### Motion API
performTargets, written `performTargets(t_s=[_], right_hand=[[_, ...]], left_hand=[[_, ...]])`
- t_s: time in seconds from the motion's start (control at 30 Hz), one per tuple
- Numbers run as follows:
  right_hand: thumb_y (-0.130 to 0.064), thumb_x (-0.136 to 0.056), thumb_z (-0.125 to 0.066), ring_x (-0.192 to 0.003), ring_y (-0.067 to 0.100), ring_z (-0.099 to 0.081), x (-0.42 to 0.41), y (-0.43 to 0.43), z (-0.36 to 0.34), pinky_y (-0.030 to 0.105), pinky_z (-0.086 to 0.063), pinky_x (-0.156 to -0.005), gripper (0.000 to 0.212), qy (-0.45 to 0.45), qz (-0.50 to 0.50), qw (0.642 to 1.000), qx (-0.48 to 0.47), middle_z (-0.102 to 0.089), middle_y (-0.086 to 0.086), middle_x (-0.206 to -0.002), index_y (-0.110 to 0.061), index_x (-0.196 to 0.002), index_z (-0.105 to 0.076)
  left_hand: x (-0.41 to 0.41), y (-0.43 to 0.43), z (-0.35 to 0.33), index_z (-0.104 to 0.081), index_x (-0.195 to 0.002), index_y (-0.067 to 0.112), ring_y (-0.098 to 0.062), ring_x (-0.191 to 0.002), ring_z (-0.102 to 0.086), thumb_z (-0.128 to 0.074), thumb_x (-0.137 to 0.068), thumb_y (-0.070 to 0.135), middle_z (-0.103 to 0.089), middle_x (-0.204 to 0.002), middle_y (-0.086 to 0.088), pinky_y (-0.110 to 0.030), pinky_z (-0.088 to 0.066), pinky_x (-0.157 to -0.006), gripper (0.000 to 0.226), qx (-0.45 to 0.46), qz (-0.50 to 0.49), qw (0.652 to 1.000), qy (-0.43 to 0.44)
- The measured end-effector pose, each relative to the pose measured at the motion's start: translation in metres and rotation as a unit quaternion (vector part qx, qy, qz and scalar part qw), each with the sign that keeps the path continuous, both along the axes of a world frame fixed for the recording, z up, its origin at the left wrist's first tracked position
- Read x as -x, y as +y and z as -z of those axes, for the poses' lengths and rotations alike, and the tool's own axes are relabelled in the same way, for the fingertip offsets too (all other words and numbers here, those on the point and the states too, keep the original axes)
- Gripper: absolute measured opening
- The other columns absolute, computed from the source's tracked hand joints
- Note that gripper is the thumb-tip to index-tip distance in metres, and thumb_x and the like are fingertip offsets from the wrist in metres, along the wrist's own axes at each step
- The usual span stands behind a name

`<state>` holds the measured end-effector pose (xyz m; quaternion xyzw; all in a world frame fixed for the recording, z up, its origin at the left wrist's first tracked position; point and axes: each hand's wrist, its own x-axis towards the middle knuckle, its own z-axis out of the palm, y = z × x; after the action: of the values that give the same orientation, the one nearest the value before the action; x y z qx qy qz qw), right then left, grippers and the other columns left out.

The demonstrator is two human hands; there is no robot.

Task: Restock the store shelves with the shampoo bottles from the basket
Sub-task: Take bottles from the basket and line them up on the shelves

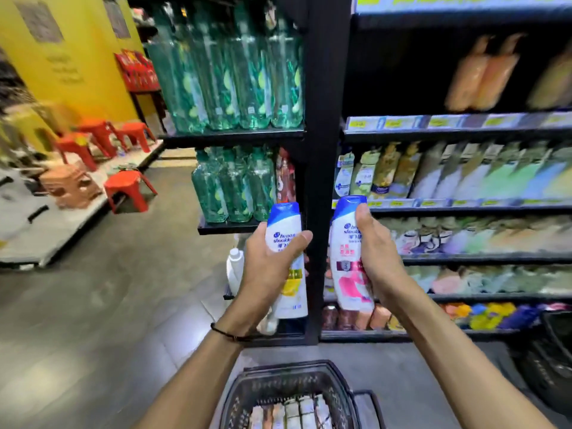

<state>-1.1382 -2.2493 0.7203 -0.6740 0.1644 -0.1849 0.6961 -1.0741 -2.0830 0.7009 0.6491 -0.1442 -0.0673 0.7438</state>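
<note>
My left hand point(267, 267) grips a white shampoo bottle with a blue cap and a yellow label point(286, 230), held upright in front of the black shelf post. My right hand point(376, 252) grips a second white bottle with a blue cap and a pink label point(346, 243), also upright, just left of the right-hand shelves. A black basket point(337, 388) stands on the floor below my arms, with several more bottles lying in it. The shelf point(464, 204) to the right carries rows of shampoo bottles.
Green pump bottles point(229, 75) fill the left shelf unit on two levels. A black post point(322, 150) divides the two units. Red plastic stools point(128, 188) stand on the grey floor at the left. A second black basket point(554, 360) sits at the right edge.
</note>
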Motion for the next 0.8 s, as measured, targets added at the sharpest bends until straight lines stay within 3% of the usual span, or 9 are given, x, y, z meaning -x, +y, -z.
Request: performTargets(t_s=[0.07, 0.13, 0.27, 0.47, 0.57, 0.7, 0.8], right_hand=[[-0.063, -0.1, -0.044, -0.053, 0.018, -0.065, 0.016, 0.007, -0.024, 0.028, -0.054, -0.046, 0.063, -0.028, -0.013, 0.999, -0.02, -0.064, 0.009, -0.069, -0.002, -0.103, -0.061], [-0.067, -0.098, -0.046, -0.058, 0.027, -0.069, 0.031, 0.012, -0.047, 0.038, -0.058, -0.05, 0.063, -0.05, -0.019, 0.998, -0.014, -0.066, 0.014, -0.072, -0.007, -0.106, -0.062], [-0.067, -0.098, -0.047, -0.057, 0.035, -0.07, 0.059, 0.015, -0.08, 0.04, -0.058, -0.05, 0.057, -0.079, -0.017, 0.996, -0.024, -0.068, 0.016, -0.071, -0.013, -0.109, -0.062], [-0.064, -0.098, -0.048, -0.054, 0.029, -0.071, 0.086, -0.001, -0.109, 0.037, -0.057, -0.047, 0.052, -0.112, 0.01, 0.993, -0.02, -0.07, 0.01, -0.068, -0.014, -0.103, -0.063], [-0.063, -0.097, -0.051, -0.059, 0.032, -0.071, 0.092, -0.022, -0.12, 0.044, -0.06, -0.053, 0.046, -0.139, -0.017, 0.99, -0.028, -0.069, 0.013, -0.073, -0.02, -0.1, -0.067], [-0.067, -0.091, -0.061, -0.057, 0.031, -0.067, 0.097, -0.063, -0.135, 0.049, -0.06, -0.056, 0.054, -0.161, -0.026, 0.986, -0.033, -0.063, 0.011, -0.07, -0.013, -0.097, -0.06], [-0.059, -0.086, -0.069, -0.053, 0.025, -0.064, 0.1, -0.105, -0.145, 0.045, -0.059, -0.053, 0.04, -0.182, -0.039, 0.982, -0.027, -0.06, 0.009, -0.067, -0.02, -0.087, -0.061]], left_hand=[[0.008, 0.005, -0.02, -0.063, -0.088, 0.024, -0.032, -0.062, -0.063, -0.087, -0.073, 0.038, -0.066, -0.072, -0.009, -0.053, -0.058, -0.057, 0.031, 0.006, 0.002, 1.0, -0.024], [0.015, 0.008, -0.039, -0.063, -0.088, 0.023, -0.032, -0.063, -0.062, -0.088, -0.071, 0.043, -0.065, -0.074, -0.009, -0.06, -0.057, -0.059, 0.036, 0.013, 0.004, 0.999, -0.044], [0.03, 0.012, -0.072, -0.062, -0.09, 0.022, -0.034, -0.064, -0.063, -0.087, -0.071, 0.047, -0.067, -0.078, -0.014, -0.066, -0.055, -0.061, 0.04, 0.018, 0.019, 0.997, -0.079], [0.05, 0.0, -0.105, -0.064, -0.086, 0.033, -0.032, -0.063, -0.066, -0.086, -0.074, 0.045, -0.07, -0.075, -0.006, -0.05, -0.059, -0.059, 0.028, 0.016, 0.041, 0.992, -0.116], [0.058, -0.019, -0.117, -0.064, -0.085, 0.034, -0.032, -0.065, -0.066, -0.086, -0.074, 0.045, -0.069, -0.075, -0.006, -0.058, -0.058, -0.063, 0.027, 0.014, 0.046, 0.99, -0.13], [0.067, -0.061, -0.133, -0.062, -0.081, 0.033, -0.031, -0.066, -0.064, -0.087, -0.07, 0.047, -0.066, -0.075, -0.009, -0.063, -0.056, -0.064, 0.03, 0.009, 0.036, 0.989, -0.145], [0.075, -0.104, -0.145, -0.063, -0.085, 0.028, -0.02, -0.065, -0.063, -0.085, -0.07, 0.047, -0.067, -0.074, 0.001, -0.048, -0.056, -0.061, 0.032, 0.01, 0.019, 0.985, -0.172]])
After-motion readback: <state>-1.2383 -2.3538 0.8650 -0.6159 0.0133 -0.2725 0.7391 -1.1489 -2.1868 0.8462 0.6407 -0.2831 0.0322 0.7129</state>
